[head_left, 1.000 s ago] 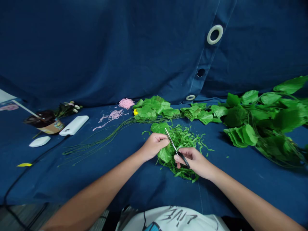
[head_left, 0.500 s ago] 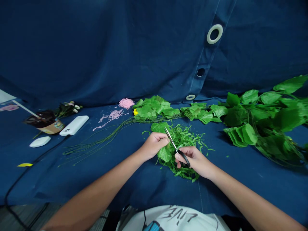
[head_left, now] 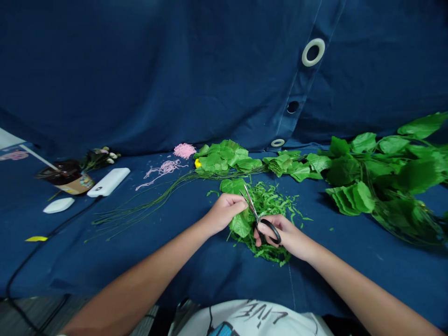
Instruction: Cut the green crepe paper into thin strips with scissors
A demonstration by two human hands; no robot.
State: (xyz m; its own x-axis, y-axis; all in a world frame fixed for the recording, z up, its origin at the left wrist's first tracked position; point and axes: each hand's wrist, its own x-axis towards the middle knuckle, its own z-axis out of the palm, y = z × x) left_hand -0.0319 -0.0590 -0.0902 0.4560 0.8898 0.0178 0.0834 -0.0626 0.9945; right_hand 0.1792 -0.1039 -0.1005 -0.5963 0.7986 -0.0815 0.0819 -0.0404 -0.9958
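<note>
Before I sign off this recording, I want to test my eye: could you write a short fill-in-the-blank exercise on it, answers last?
1. The bare right hand holds a black-handled metal cutting tool, a pair of ____.
2. The heap of thin shredded strips near that hand is coloured ____.
3. The long flexible cord reaching the white rectangular device is coloured ____.
Missing words: scissors; green; black.
</note>
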